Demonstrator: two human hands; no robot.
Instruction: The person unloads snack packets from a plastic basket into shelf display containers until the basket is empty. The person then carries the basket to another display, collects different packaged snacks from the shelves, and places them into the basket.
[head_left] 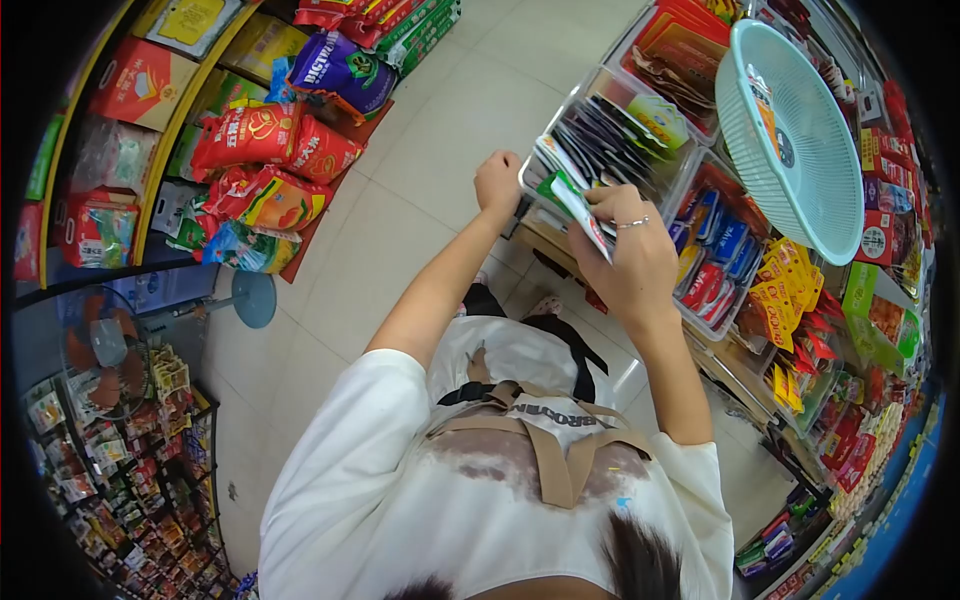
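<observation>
My right hand (632,245) is closed on a green-and-white packet (575,200), holding it tilted over the near end of a clear plastic bin (533,150). Dark, thin packets (610,140) stand packed in rows inside that bin. My left hand (496,180) is curled beside the bin's left corner. Its fingertips are turned away, so I cannot tell whether it grips anything or touches the rim.
A light blue plastic basket (735,110) leans over the bins on the right. Next to them sit a bin of blue and red packets (715,250) and yellow packets (785,285). Rice bags (245,135) fill the left shelf, near a fan (108,342).
</observation>
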